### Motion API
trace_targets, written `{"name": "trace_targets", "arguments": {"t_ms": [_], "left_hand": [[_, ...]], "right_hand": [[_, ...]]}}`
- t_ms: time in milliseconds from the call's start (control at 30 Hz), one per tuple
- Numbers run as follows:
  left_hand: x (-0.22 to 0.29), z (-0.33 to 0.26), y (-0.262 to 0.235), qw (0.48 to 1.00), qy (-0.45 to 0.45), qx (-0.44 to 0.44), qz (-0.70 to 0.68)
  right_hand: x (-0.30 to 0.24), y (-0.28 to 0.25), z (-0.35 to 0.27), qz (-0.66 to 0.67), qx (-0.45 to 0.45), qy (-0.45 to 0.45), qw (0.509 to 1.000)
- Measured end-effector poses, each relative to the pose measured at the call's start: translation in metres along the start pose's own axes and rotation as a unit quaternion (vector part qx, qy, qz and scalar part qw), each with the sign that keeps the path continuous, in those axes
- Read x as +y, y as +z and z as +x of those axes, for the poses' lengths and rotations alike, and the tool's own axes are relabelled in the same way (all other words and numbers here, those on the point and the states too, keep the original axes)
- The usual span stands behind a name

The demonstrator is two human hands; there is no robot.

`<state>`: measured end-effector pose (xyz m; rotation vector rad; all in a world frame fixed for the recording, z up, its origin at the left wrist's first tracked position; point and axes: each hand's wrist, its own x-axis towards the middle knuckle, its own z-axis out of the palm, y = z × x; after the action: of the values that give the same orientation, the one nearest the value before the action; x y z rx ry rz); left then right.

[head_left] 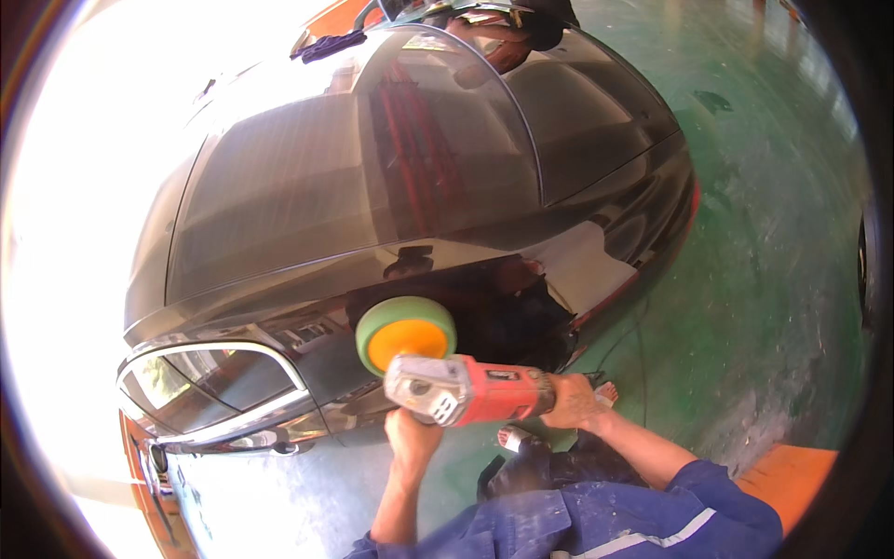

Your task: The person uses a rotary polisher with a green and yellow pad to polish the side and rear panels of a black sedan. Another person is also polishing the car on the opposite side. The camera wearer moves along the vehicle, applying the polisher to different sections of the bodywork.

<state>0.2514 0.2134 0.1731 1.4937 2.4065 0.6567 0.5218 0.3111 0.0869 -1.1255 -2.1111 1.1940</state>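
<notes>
A red and silver power polisher (484,391) is held in both my hands across the near side of a dark, glossy car (279,200). Its round pad has a green foam rim (410,309) and a yellow-orange backing (410,347), and sits against or just over the body panel behind the side window; contact cannot be made out. My left hand (413,440) is closed at the polisher's head end, its fingers partly hidden behind the tool. Around the rear end of the red body, my right hand (570,402) is wrapped.
Beyond the car another person's arm (507,56) reaches over the bodywork. A dark blue cloth (331,45) lies on the car's far side. Thin cable (644,359) trails over the green floor (745,307) to my right. Something orange (792,480) stands at the lower right.
</notes>
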Motion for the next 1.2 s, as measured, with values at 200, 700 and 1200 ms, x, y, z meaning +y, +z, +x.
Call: {"name": "trace_targets", "arguments": {"t_ms": [200, 700, 1200], "left_hand": [[0.091, 0.023, 0.048, 0.994, 0.03, -0.085, 0.069], [0.211, 0.062, 0.071, 0.949, 0.162, -0.239, 0.126], [0.045, -0.022, -0.005, 0.979, -0.024, -0.159, 0.122]], "right_hand": [[0.044, -0.081, -0.022, 0.007, -0.006, 0.067, 0.998], [0.117, -0.087, -0.088, 0.166, 0.041, 0.219, 0.961], [0.025, 0.033, -0.081, 0.122, -0.06, 0.127, 0.983]]}}
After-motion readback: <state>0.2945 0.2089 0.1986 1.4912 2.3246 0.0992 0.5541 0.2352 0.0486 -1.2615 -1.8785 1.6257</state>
